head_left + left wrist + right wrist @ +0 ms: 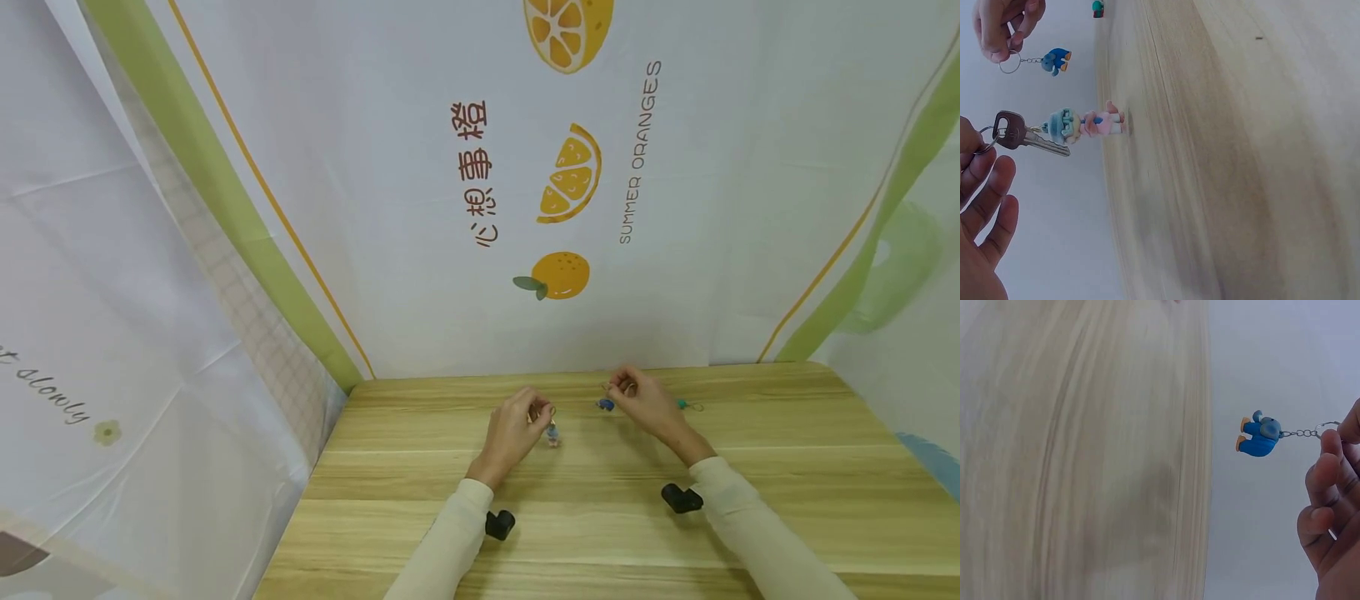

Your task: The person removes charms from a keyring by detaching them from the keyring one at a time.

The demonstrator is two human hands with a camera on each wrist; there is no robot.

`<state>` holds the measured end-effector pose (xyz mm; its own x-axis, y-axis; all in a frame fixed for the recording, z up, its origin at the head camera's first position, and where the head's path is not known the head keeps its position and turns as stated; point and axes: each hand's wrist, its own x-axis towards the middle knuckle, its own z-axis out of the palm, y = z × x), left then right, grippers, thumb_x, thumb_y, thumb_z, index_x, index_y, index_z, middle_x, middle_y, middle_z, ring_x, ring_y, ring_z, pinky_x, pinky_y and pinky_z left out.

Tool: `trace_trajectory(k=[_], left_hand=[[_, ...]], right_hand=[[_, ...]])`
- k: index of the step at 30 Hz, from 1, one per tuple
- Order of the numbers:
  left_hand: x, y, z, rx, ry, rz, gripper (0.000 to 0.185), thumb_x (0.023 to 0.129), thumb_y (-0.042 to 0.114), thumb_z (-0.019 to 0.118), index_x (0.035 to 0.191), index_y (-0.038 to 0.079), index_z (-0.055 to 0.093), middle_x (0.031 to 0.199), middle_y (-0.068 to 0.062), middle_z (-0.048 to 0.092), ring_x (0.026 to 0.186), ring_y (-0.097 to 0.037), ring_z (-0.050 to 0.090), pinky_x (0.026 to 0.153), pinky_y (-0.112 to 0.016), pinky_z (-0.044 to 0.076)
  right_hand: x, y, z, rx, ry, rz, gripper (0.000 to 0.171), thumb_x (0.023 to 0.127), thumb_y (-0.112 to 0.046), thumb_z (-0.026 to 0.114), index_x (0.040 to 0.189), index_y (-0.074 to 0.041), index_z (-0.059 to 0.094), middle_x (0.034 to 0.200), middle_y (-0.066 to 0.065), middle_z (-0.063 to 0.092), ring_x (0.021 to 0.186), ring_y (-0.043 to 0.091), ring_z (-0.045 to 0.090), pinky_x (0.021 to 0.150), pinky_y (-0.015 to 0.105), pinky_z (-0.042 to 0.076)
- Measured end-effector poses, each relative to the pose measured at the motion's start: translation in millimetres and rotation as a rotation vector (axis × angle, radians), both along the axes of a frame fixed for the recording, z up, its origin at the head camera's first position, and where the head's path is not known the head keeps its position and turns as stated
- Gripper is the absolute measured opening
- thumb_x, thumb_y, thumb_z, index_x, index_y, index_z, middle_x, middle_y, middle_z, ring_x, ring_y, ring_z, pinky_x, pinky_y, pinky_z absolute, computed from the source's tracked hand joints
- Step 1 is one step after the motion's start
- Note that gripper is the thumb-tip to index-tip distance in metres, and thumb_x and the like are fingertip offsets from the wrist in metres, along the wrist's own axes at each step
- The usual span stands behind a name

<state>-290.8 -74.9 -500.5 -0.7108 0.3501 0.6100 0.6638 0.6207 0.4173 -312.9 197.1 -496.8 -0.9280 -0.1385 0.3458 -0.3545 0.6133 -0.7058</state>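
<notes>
My left hand (513,425) pinches the ring of a keychain, from which a key (1016,131) and a small doll figure (1088,125) in pale blue and pink hang. The doll's feet are at or just above the wooden table (420,475); I cannot tell if they touch. To the right, my right hand (645,404) pinches the ring of another keychain, and a blue elephant figure (1260,434) with orange feet dangles from its short chain. Past the right wrist, a green keychain (682,403) with a ring lies on the table.
A white cloth (420,317) printed with oranges and lettering hangs behind the table's far edge. Another pale cloth (172,467) hangs on the left. Black wrist cameras (681,498) sit on both forearms.
</notes>
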Motion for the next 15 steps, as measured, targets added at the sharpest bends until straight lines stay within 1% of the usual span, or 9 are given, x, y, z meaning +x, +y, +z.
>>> trace_trajectory(k=[5,9,15], left_hand=[[0.0,0,0.7,-0.003,0.006,0.004,0.006,0.103,0.015,0.070,0.103,0.012,0.076,0.089,0.001,0.072,0.072,-0.007,0.064,0.059,-0.012,0.045],[-0.6,0,1.1,-0.007,0.012,0.008,0.005,0.102,0.014,0.071,0.102,0.012,0.076,0.090,0.001,0.073,0.072,-0.009,0.065,0.060,-0.013,0.045],[0.1,0,1.8,0.000,0.014,0.006,0.004,0.102,0.013,0.072,0.101,0.012,0.076,0.089,0.001,0.072,0.072,-0.010,0.065,0.059,-0.013,0.045]], right_hand=[[-3.0,9,1.1,0.029,0.037,-0.023,0.008,0.102,-0.015,0.065,0.103,-0.008,0.068,0.092,0.005,0.068,0.080,0.014,0.061,0.069,0.026,0.051],[-5.1,14,2.5,0.057,0.067,-0.040,0.008,0.102,-0.017,0.065,0.102,-0.009,0.068,0.091,0.004,0.069,0.080,0.015,0.062,0.069,0.027,0.051],[-7.4,23,2.9,0.062,0.085,-0.027,0.009,0.103,-0.018,0.066,0.103,-0.010,0.070,0.092,0.005,0.071,0.084,0.019,0.067,0.072,0.031,0.054]])
